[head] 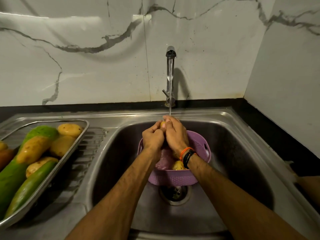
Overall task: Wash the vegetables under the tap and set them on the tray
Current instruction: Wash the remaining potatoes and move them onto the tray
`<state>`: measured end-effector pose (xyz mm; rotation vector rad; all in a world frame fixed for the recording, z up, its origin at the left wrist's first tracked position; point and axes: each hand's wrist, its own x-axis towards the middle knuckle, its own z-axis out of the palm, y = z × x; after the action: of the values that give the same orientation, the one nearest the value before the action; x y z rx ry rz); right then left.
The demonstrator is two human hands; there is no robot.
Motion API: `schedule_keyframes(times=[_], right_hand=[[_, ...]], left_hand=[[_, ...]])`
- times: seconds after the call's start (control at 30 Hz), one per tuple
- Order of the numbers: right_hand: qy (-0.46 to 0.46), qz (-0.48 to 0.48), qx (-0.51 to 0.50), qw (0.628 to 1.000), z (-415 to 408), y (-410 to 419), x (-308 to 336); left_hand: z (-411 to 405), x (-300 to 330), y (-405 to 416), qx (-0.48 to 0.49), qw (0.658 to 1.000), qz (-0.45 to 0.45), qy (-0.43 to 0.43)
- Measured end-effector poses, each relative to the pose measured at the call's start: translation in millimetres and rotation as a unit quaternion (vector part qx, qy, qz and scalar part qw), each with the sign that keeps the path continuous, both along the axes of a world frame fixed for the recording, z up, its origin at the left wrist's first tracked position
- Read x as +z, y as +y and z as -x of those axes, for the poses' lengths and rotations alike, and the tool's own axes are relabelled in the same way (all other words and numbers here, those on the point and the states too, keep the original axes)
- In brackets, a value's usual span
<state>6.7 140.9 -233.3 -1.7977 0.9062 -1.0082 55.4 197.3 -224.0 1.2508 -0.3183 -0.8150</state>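
Observation:
Both hands are clasped around a small yellow potato (162,125) under the running tap (170,54). My left hand (153,137) wraps it from the left and my right hand (175,134) from the right; only its top shows. Below them a purple perforated basket (199,146) sits in the sink (242,153), holding another potato (178,165) and a reddish-purple vegetable (163,161). On the drainboard at the left a steel tray (76,149) holds several wet potatoes (69,129) and long green gourds (26,187).
The drain (174,193) lies just in front of the basket. A black counter (277,135) runs behind and to the right of the sink, below marble wall tiles. The ribbed drainboard (86,153) shows beside the tray.

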Motion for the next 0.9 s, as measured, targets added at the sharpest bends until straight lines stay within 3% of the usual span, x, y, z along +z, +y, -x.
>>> schedule_keyframes(times=[0.13, 0.23, 0.4, 0.57, 0.77, 0.9], right_hand=[[-0.021, -0.074, 0.019, 0.997, 6.7, -9.4, 4.2], [-0.003, -0.056, 0.034, 0.998, 4.0, 3.5, -0.8], [-0.05, -0.091, 0.01, 0.995, 9.3, -11.7, 12.0], [0.009, -0.046, 0.018, 0.999, 4.9, 3.4, 0.0], [-0.028, -0.143, 0.044, 0.988, 10.6, -16.8, 6.5], [-0.094, -0.227, 0.027, 0.969, 5.3, -17.5, 3.4]], left_hand=[[-2.8, 3.0, 3.7, -0.052, 0.998, -0.013, 0.024], [0.0, 4.8, 2.3, -0.004, 0.999, 0.001, 0.047], [0.2, 5.0, 4.9, -0.071, 0.996, 0.0, 0.056], [0.1, -1.3, -0.8, -0.02, 0.998, -0.005, 0.051], [-2.0, 1.4, 3.0, -0.081, 0.996, -0.02, 0.044], [-4.0, -2.8, 0.8, -0.093, 0.99, -0.012, 0.103]])
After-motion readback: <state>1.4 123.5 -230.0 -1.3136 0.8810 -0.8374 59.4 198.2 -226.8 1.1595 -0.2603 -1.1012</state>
